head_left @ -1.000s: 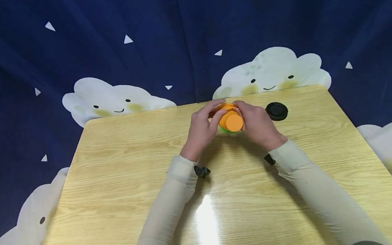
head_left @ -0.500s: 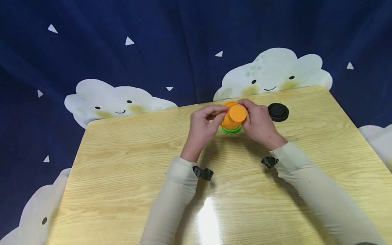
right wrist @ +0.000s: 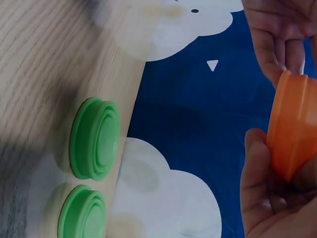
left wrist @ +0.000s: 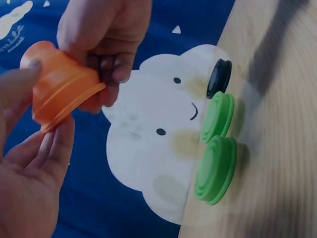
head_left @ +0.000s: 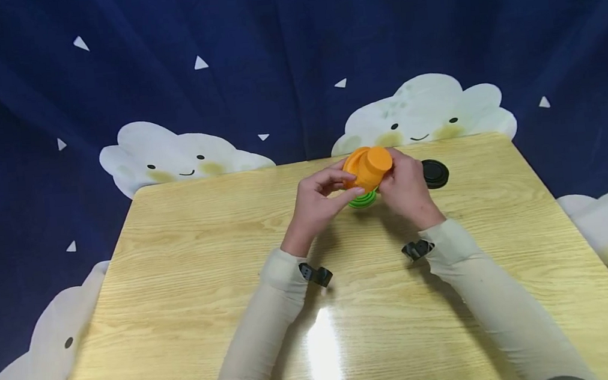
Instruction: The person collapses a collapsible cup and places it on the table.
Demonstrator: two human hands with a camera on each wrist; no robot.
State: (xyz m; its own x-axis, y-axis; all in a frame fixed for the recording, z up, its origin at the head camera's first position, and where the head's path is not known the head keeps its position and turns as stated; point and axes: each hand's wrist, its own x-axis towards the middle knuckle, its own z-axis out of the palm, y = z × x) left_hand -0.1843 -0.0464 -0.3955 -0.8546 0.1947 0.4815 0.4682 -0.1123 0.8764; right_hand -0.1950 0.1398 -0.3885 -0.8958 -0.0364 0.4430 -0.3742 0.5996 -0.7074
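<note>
An orange collapsible cup (head_left: 371,169), stretched out in steps, is held up between both hands near the table's far edge. It lies tilted, its narrow round end facing up and right in the head view. My left hand (head_left: 316,204) holds it from the left, thumb on its side and fingertips at the wide rim (left wrist: 74,106). From the other side my right hand (head_left: 408,191) grips it with curled fingers, partly hidden behind the cup. Below sit two green flattened cups (left wrist: 216,171), one largely hidden in the head view. To their right is a black flattened cup (head_left: 435,173).
The wooden table (head_left: 207,265) ends just beyond the hands. Behind hangs a dark blue curtain (head_left: 230,88) with white clouds. A small dark camera is strapped at each wrist.
The orange cup has risen and shifted right, tilting as it came. More of a green flattened cup now shows below it. Both hands have stayed on the orange cup.
</note>
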